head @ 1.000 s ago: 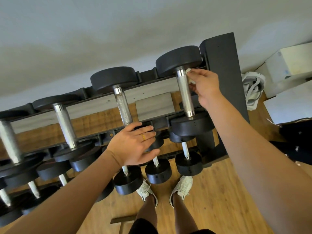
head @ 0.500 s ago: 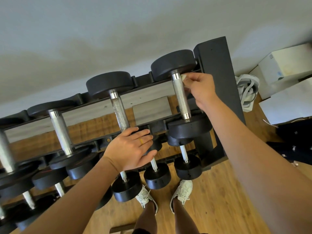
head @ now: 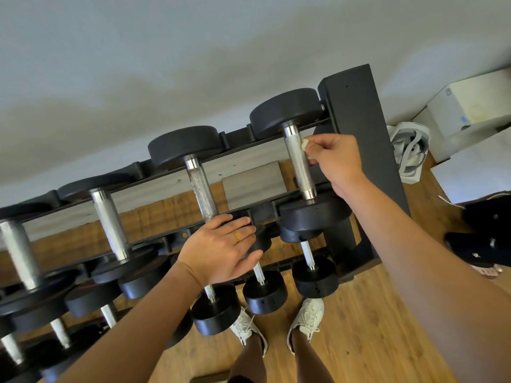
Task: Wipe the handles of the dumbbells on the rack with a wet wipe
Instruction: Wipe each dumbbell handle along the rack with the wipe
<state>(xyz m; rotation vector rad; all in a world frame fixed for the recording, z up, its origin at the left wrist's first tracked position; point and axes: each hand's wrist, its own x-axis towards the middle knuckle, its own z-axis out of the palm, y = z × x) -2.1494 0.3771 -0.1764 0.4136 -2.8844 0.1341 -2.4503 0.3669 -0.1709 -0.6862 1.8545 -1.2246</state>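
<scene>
my right hand (head: 336, 161) pinches a small wadded wet wipe (head: 304, 143) in its fingertips, pressed to the right side of the knurled handle (head: 300, 168) near its top, upper right of centre. i'd wrap it round and drag it the full length. my left hand (head: 221, 251) rests flat on the neighbouring dumbbell (head: 203, 189). versus a second ago, the wipe is still at the handle's top.

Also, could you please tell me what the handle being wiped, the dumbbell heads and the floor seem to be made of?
Handle: shiny silver metal, probably chromed steel, with fine crosshatched knurling and smooth bright ends. Dumbbell heads: matte black, likely rubber or a coating; no glare. Floor: wood-look planks with visible grain, possibly laminate.
</scene>
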